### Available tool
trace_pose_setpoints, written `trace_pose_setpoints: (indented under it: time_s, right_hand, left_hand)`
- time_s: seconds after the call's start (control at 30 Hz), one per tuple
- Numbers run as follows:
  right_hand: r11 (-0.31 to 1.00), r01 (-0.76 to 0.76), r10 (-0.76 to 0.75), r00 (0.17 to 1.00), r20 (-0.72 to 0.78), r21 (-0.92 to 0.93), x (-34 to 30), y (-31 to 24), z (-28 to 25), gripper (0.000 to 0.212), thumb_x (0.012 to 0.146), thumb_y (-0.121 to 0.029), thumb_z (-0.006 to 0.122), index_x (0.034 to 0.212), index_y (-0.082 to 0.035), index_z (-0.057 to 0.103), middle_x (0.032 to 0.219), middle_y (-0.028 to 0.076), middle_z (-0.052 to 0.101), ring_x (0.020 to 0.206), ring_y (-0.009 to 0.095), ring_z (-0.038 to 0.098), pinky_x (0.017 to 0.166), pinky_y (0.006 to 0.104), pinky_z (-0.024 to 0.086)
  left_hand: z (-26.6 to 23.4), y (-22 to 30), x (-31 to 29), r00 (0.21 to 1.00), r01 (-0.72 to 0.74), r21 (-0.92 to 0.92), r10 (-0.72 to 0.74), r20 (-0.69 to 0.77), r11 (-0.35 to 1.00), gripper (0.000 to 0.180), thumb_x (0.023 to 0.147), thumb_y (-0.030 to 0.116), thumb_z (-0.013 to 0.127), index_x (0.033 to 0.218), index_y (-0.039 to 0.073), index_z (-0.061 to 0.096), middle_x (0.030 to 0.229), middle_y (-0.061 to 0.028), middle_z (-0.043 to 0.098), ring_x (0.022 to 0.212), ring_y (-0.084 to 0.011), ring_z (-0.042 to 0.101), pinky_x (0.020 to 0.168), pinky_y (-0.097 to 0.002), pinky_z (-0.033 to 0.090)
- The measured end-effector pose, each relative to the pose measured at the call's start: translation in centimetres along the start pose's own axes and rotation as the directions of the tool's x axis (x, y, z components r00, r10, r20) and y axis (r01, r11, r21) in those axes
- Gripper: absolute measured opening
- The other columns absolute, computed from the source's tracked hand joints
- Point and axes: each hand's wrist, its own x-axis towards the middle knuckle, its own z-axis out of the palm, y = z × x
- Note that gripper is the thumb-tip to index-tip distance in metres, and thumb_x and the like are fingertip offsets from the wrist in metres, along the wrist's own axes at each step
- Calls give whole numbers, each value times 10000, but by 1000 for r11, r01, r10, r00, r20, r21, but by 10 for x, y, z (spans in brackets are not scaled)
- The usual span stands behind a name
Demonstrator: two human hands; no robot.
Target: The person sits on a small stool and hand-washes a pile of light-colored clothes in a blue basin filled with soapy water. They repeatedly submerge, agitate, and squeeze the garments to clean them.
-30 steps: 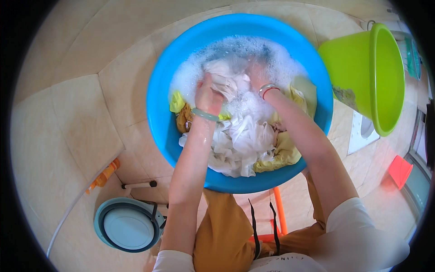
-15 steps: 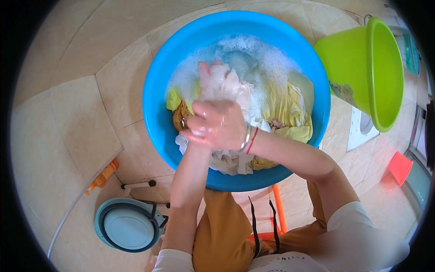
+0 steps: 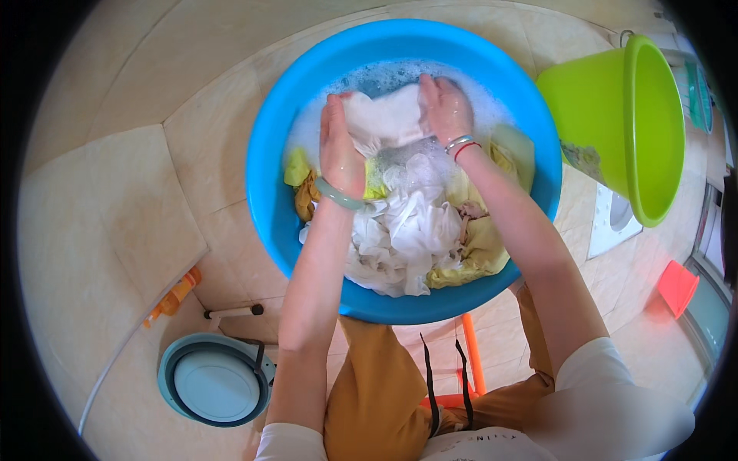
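Note:
A large round blue basin [image 3: 265, 177] holds foamy water [image 3: 488, 107] and wet laundry. Toward its far side, a white cloth [image 3: 388, 119] is stretched between my two hands. My left hand [image 3: 340, 150], with a green bangle at its wrist, grips the cloth's left edge. The opposite edge is in my right hand [image 3: 447, 109], which wears a silver bangle and a red string. Below the cloth lies a heap of crumpled white clothes [image 3: 415, 219]. Yellow cloth [image 3: 484, 246] rests to the right, and a brown cloth [image 3: 306, 196] at the left wall.
A tilted green bucket [image 3: 592, 100] touches the basin's right side, near a white floor fixture [image 3: 613, 219]. A grey-blue tub [image 3: 217, 388], an orange bottle [image 3: 177, 292] and a thin hose [image 3: 127, 349] are at left. A red object [image 3: 678, 286] stands far right.
My hands were together over the basin's middle, right crossed over left, with white cloth bunched beyond. They have moved apart and away from me, spreading the white cloth between them.

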Motion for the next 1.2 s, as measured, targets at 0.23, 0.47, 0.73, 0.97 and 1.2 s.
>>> trace_pose_setpoints:
  time_s: [0.23,0.47,0.73,0.97,1.2]
  right_hand:
    - [960,152,29,779,626,-234,-23,13,10,372,947,-255,438,1281,-93,411,1099,257,554,910,405,585,855,479,463]
    - [997,44,-22,953,301,-66,-17,-15,-14,212,858,-147,548,1051,-82,608,1005,157,597,916,341,586,837,434,459]
    - [763,579,-645,659,386,287,-74,-86,-121,159,764,-153,684,901,-115,613,862,65,563,843,268,557,756,370,436]
    - [913,258,-348,896,276,316,-52,-65,-156,245,790,-177,708,1021,-124,645,996,57,576,964,222,534,825,315,423]
    - [141,-559,-122,809,575,817,-57,-82,-137,546,846,-249,680,1283,-24,442,1201,85,531,1122,184,511,942,307,427]
  left_hand:
    - [-55,-26,25,950,-282,693,292,107,664,649,874,-53,524,1453,110,281,1405,-98,390,1226,-196,428,993,-298,385]
    - [-10,-21,-30,986,-6,102,23,-163,995,582,905,118,567,1427,83,310,1379,-68,402,1224,-206,424,1006,-317,371]
    - [3,-8,-38,887,460,-282,-424,181,842,372,944,257,546,1230,34,461,1144,-108,557,1024,-228,565,873,-391,475]
    - [36,-9,-86,940,341,-247,-324,105,907,318,1003,150,378,1273,-3,448,1201,-123,560,1085,-232,569,936,-395,472]
    - [81,22,-116,903,383,-102,-348,252,918,355,990,193,402,1308,39,431,1226,-100,539,1096,-215,553,926,-371,463]
